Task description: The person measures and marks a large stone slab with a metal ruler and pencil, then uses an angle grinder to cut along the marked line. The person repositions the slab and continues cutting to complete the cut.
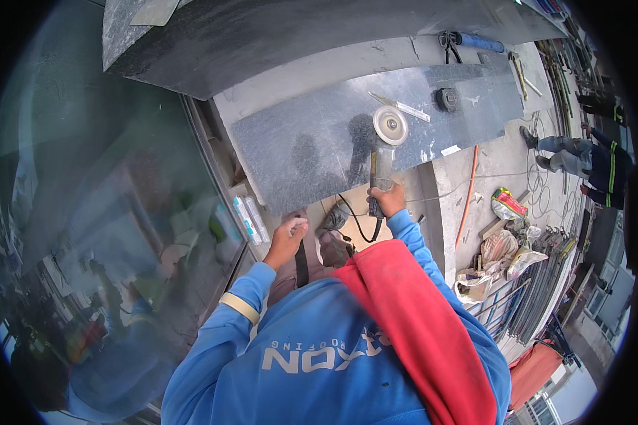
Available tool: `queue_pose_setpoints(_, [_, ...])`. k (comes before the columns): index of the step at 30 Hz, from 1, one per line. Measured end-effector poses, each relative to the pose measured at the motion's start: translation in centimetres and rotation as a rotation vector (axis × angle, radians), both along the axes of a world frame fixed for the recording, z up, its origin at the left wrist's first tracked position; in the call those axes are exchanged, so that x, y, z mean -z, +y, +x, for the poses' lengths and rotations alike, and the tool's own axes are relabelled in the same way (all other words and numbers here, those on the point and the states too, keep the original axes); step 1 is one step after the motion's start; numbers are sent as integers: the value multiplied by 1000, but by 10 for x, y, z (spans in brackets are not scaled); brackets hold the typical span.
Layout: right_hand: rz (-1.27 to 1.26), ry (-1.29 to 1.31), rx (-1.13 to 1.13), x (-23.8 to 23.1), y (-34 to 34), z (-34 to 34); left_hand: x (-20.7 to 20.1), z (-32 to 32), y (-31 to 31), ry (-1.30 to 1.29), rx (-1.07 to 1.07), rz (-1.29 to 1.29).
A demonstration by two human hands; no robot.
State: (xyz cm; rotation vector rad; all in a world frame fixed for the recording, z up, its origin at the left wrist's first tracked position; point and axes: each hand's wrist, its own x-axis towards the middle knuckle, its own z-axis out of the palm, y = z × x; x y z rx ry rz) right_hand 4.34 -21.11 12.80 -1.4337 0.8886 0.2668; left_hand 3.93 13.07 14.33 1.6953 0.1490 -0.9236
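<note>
My right hand (388, 200) is wrapped around the body of an angle grinder (381, 168). Its pale round disc (390, 125) is over the dark grey slab (290, 145), and a black cord bends down from its rear end. I cannot tell whether the disc touches the slab or turns. Close to the slab's near edge, my left hand (289, 237) has its fingers curled in; anything inside them is hidden. Beyond the disc lie a thin metal tool with a pointed end (403, 107) and a black tape measure (446, 100).
A blue caulking gun (478, 42) lies behind the slab, below a raised dark stone block (213, 53). Glass (113, 177) stands along the left. On the right floor are an orange hose (468, 195), bags (500, 248), loose cable and metal bars. Another person (581, 156) stands farther right.
</note>
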Motion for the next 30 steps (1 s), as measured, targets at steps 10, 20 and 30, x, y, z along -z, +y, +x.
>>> queue_pose_setpoints(10, [294,-65,-289,-24,104,59,42,125,-89,548,-280,-821])
queue_pose_setpoints(20, [-317,-55,-403,-6,141,100,59,190,-79,237,-431,-418])
queue_pose_setpoints(30, [212,-280,-165,21,102,121,59,217,-101,-78,-181,-309])
